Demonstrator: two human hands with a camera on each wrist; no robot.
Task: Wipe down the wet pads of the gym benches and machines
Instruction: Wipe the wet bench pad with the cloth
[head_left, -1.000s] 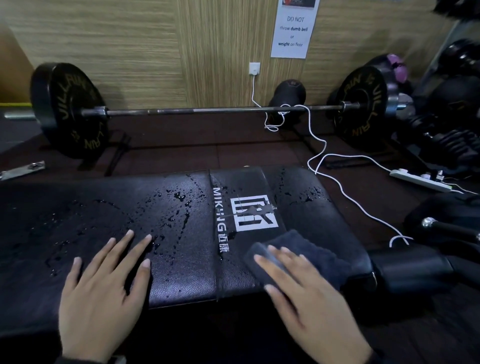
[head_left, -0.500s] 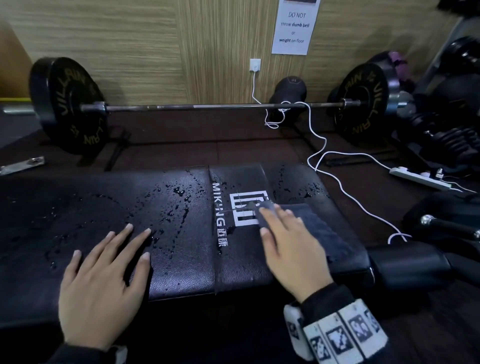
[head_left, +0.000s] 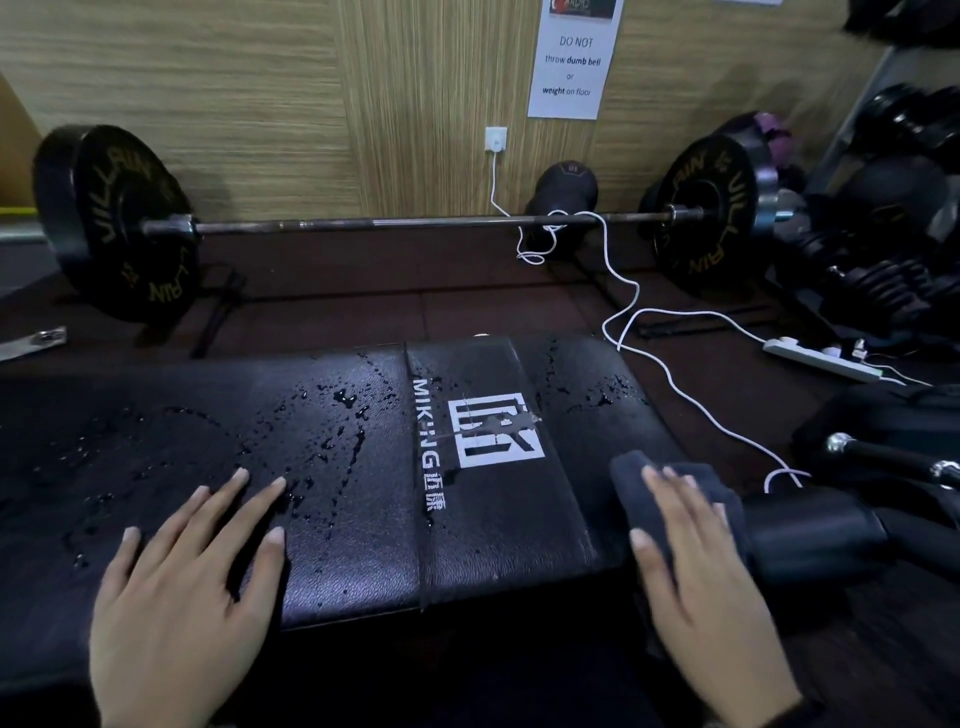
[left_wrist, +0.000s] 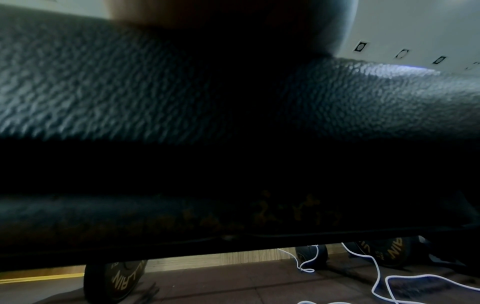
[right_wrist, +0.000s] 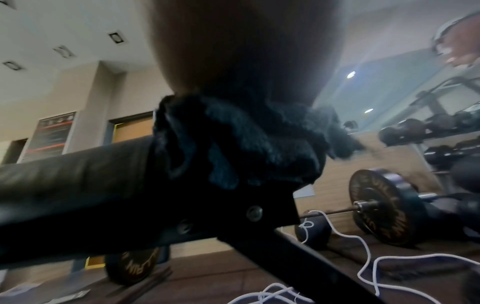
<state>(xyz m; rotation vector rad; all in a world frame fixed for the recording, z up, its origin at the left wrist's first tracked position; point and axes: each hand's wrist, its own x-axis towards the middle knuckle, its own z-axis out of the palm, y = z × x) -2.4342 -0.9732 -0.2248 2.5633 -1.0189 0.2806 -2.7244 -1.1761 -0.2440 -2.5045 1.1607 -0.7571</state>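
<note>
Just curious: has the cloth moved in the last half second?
Yes. The cloth slid right and toward the person, off the white logo, to the pad's right end.

Grained glossy leatherette bench pad (head_left: 363, 519), fluffy dark cloth (head_left: 631, 467), metal barbell (head_left: 363, 224), wood-grain wall (head_left: 260, 104)

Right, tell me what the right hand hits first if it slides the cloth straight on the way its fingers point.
The right hand presses the cloth flat, fingers pointing away and slightly left. Straight on lies bare pad, then probably the scattered water drops near the far edge. Depth is unclear.
</note>
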